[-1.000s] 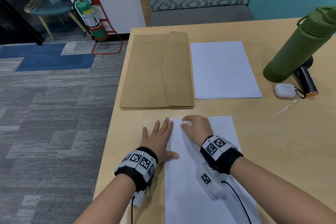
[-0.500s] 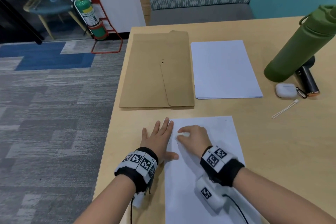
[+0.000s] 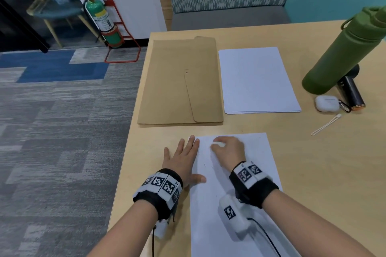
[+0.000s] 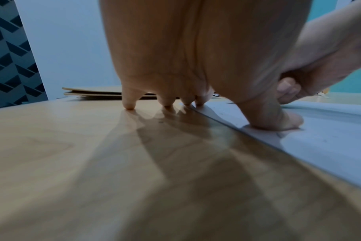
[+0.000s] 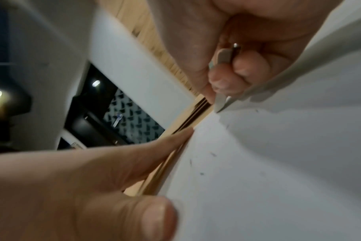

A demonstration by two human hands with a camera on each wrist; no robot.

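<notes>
Two hands at a white sheet of paper [image 3: 257, 152], which lies flat on the near part of the wooden table [image 3: 313, 162], in front of a brown envelope [image 3: 179, 81] and a stack of white sheets [image 3: 257, 79]. We see the left hand [image 3: 181, 158] flat and spread, fingers straight: its thumb [image 4: 278, 120] presses the sheet's left edge, and the other fingertips rest on the bare table just beside it. The right hand [image 3: 228, 152] is curled, pinching a small white eraser [image 3: 218, 143] whose tip touches the sheet near its far left corner. A green bottle [image 3: 342, 52] and a white earbud case [image 3: 326, 103] sit well apart, far right
</notes>
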